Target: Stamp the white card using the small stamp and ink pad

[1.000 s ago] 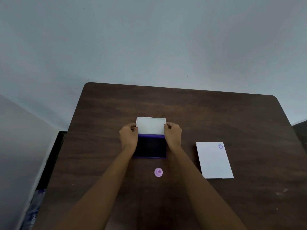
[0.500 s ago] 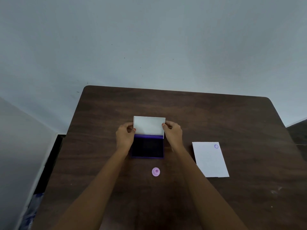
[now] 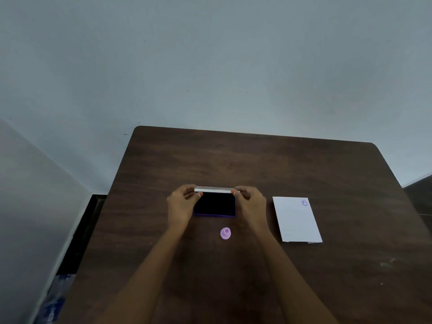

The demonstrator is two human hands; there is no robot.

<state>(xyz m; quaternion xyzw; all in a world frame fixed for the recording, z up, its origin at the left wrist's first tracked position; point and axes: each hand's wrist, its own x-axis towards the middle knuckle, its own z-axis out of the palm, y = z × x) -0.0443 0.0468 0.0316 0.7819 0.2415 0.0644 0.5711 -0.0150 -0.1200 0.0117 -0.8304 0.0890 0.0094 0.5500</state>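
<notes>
White lid (image 3: 214, 189) pinched at each end by left hand (image 3: 181, 204) and right hand (image 3: 249, 202) fingers, poised over ink pad (image 3: 214, 204); could smudge ink. Small stamp (image 3: 225, 233) nearby, white card (image 3: 295, 220) rightward.

Stamp (image 3: 225, 233) before ink pad (image 3: 214, 204); card (image 3: 297, 219) right, seemingly flat.
</notes>
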